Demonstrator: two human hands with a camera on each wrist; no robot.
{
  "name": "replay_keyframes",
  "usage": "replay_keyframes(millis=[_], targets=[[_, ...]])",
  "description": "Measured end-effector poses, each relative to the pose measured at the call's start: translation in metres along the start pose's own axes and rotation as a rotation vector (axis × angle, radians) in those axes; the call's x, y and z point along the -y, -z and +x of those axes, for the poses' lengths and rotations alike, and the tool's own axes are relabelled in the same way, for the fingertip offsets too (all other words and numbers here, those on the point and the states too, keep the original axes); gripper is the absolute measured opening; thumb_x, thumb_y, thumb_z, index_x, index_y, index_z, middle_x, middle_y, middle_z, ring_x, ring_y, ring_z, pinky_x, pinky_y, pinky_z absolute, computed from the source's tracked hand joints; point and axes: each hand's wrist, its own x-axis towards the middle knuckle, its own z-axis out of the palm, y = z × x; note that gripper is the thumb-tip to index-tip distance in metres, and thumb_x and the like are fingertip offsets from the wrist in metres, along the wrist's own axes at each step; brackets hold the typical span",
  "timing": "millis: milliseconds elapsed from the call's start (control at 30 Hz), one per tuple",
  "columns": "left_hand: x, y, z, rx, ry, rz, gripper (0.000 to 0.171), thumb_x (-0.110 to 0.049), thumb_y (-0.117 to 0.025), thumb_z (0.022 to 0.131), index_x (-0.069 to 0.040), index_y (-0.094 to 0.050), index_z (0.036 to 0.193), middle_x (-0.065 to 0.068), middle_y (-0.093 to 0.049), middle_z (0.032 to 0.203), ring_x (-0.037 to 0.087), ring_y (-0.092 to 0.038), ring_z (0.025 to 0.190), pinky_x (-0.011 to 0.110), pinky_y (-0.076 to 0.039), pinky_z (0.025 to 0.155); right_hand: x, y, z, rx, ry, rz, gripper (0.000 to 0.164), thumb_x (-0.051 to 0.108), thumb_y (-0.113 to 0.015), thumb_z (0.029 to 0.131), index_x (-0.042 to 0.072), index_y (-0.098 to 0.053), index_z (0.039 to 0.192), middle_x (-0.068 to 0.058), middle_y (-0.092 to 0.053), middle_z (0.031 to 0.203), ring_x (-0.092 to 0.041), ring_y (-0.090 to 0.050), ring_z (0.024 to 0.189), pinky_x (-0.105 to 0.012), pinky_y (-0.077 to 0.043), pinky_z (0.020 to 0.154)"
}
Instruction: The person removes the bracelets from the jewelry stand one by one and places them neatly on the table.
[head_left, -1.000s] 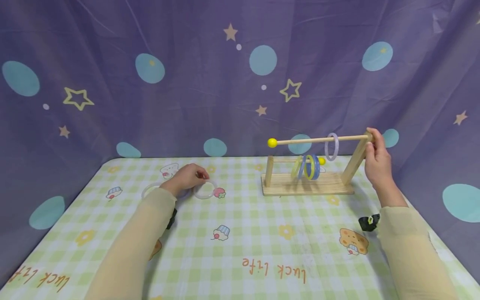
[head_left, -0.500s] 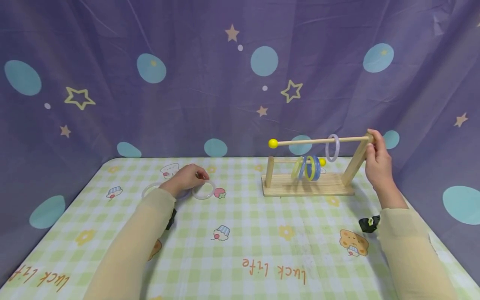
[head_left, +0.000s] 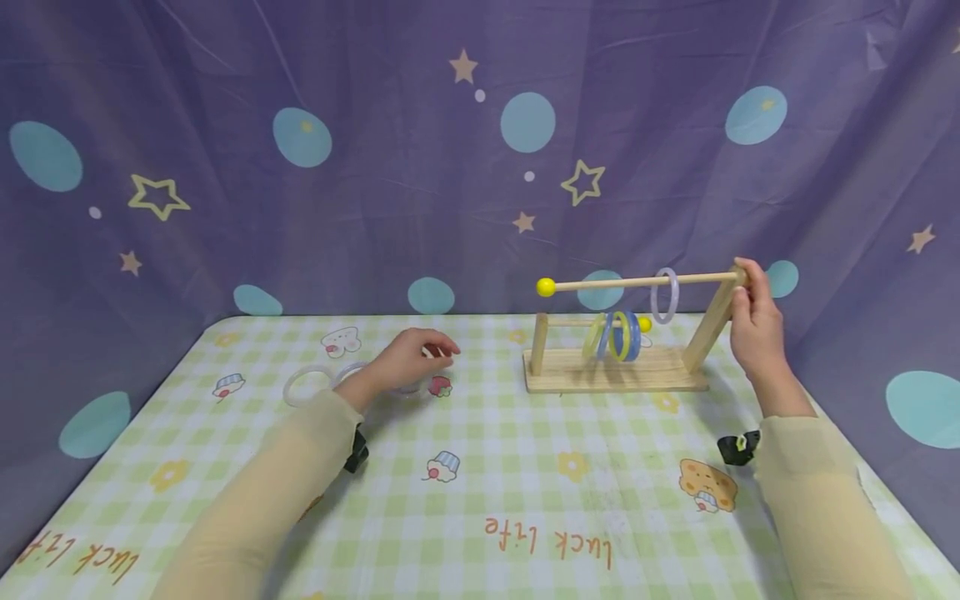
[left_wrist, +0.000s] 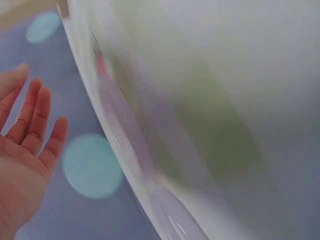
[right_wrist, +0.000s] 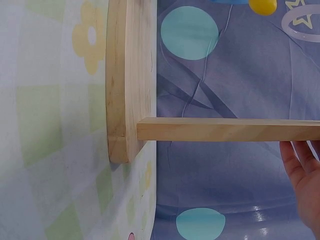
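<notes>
The left hand [head_left: 412, 357] has shifted rightward, its fingers loosely spread and holding nothing. The pale lilac ring [left_wrist: 137, 137] lies below them on the worktop [head_left: 510, 450], so apparently yet to be lifted. The right hand [head_left: 757, 329] grips the wooden ring stand [head_left: 562, 382]; hung rings [head_left: 634, 336] are left of those fingers.

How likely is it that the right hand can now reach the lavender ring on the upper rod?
Probably not without letting go: the right hand holds the slanted post, which separates it from the lavender ring.
</notes>
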Motion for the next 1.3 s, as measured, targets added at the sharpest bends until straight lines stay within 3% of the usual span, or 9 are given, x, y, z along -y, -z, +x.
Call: replay_keyframes(millis=[167, 333, 600, 733, 933, 1300], targets=[[-0.029, -0.017, 0.007, 0.032, 0.014, -0.067, 0.020, -0.011, -0.067, 0.093, -0.004, -0.070, 0.112, 0.002, -0.067, 0.101, 0.015, -0.060, 0.086, 0.032, -0.052, 0.075, 0.000, 0.001, -0.001, -0.007, 0.017, 0.003, 0.040, 0.020, -0.034, 0.106, 0.021, -0.041, 0.145, -0.002, -0.046, 0.095, -0.008, -0.044, 0.076, -0.022, -0.036, 0.068], [-0.055, -0.033, 0.013, 0.052, -0.032, -0.120, 0.019, -0.013, -0.068, 0.093, -0.008, -0.070, 0.111, 0.002, -0.068, 0.100, 0.013, -0.059, 0.087, 0.029, -0.052, 0.075, 0.002, 0.002, -0.002, -0.012, 0.044, -0.018, 0.039, 0.020, -0.035, 0.106, 0.021, -0.042, 0.145, -0.003, -0.045, 0.092, -0.010, -0.041, 0.071, -0.021, -0.034, 0.063], [-0.090, -0.057, 0.026, 0.035, -0.092, -0.226, 0.018, -0.012, -0.066, 0.094, -0.006, -0.069, 0.110, 0.004, -0.068, 0.101, 0.012, -0.060, 0.084, 0.026, -0.053, 0.072, 0.001, 0.000, 0.001, -0.009, 0.051, 0.003, 0.038, 0.019, -0.036, 0.106, 0.018, -0.042, 0.143, -0.004, -0.044, 0.089, -0.008, -0.040, 0.069, -0.019, -0.034, 0.062], [-0.108, -0.067, 0.037, 0.023, -0.103, -0.268, 0.018, -0.014, -0.065, 0.095, -0.009, -0.069, 0.112, 0.005, -0.068, 0.104, 0.011, -0.060, 0.085, 0.025, -0.051, 0.070, 0.001, 0.001, 0.000, -0.011, 0.034, -0.001, 0.039, 0.018, -0.035, 0.106, 0.019, -0.042, 0.144, -0.003, -0.045, 0.089, -0.007, -0.041, 0.070, -0.019, -0.034, 0.063], [-0.130, -0.076, 0.055, -0.013, -0.170, -0.311, 0.023, -0.015, -0.064, 0.096, -0.006, -0.066, 0.117, 0.004, -0.066, 0.106, 0.011, -0.061, 0.087, 0.025, -0.051, 0.073, 0.001, 0.002, -0.001, -0.023, 0.012, -0.007, 0.039, 0.020, -0.035, 0.106, 0.020, -0.043, 0.144, 0.001, -0.043, 0.093, -0.009, -0.041, 0.073, -0.023, -0.035, 0.066], [-0.162, -0.094, 0.087, -0.056, -0.137, -0.453, 0.032, -0.019, -0.065, 0.095, -0.009, -0.063, 0.125, -0.002, -0.064, 0.117, 0.010, -0.059, 0.091, 0.024, -0.052, 0.076, -0.001, 0.000, -0.001, -0.025, 0.016, -0.013, 0.039, 0.019, -0.035, 0.105, 0.021, -0.042, 0.144, 0.000, -0.043, 0.093, -0.008, -0.042, 0.073, -0.023, -0.035, 0.067]])
